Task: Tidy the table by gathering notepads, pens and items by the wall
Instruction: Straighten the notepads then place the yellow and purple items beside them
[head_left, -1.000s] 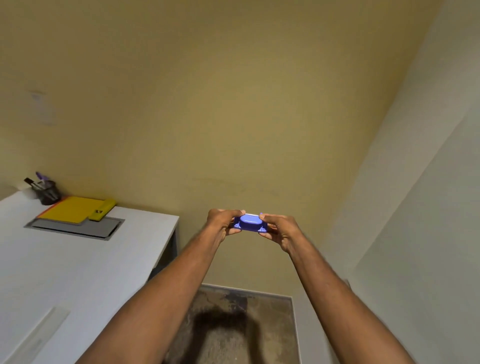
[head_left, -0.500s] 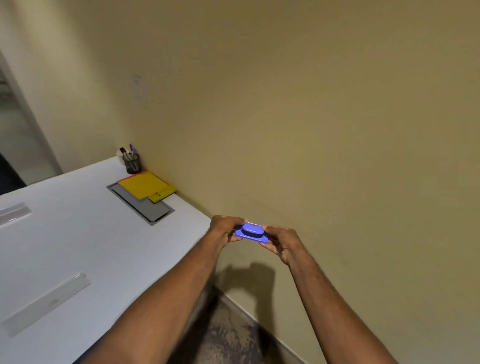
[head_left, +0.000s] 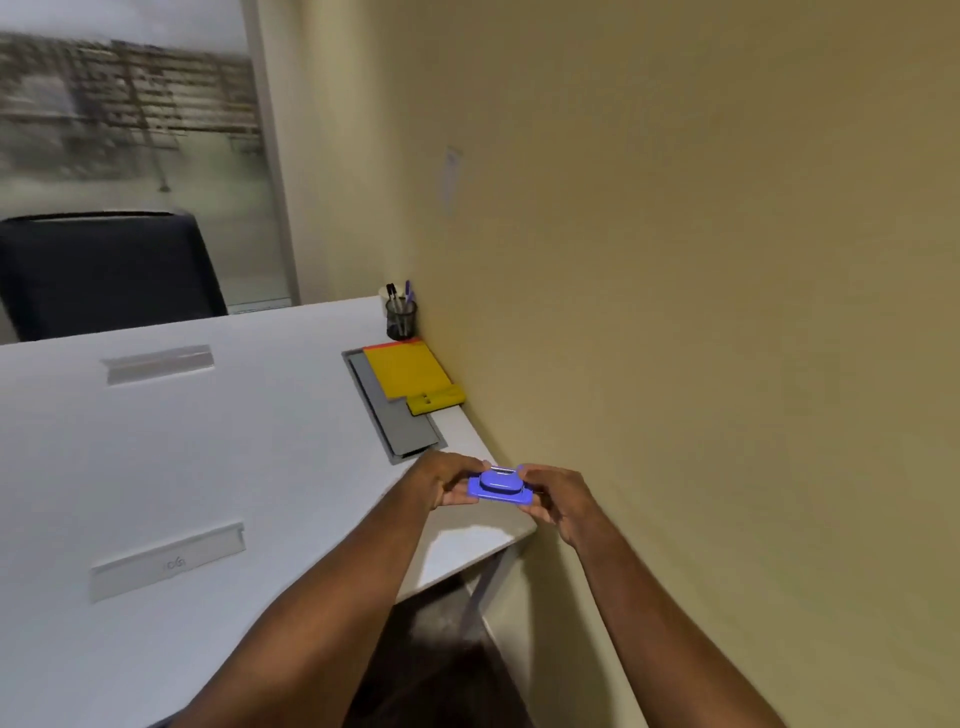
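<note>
1. A white table (head_left: 218, 467) fills the left and near part of the view, its right edge running along a plain yellow wall (head_left: 701, 312).
2. Set into the tabletop are two grey flaps, one far left (head_left: 158, 364) and one near left (head_left: 169, 561), plus a longer grey cable hatch (head_left: 400, 421) close to the wall.
3. A yellow notepad (head_left: 408, 370) lies partly over that hatch, with a small yellow block (head_left: 435, 400) touching its near right corner.
4. A black mesh pen cup (head_left: 401, 318) holding pens stands in the far corner by the wall.
5. A dark chair (head_left: 104, 275) sits behind the table's far edge, before a blurred glass partition (head_left: 130, 104).
6. The left hand (head_left: 448, 480) and right hand (head_left: 556, 499) pinch a small blue item (head_left: 500, 486) from either end, above the table's near right corner.
</note>
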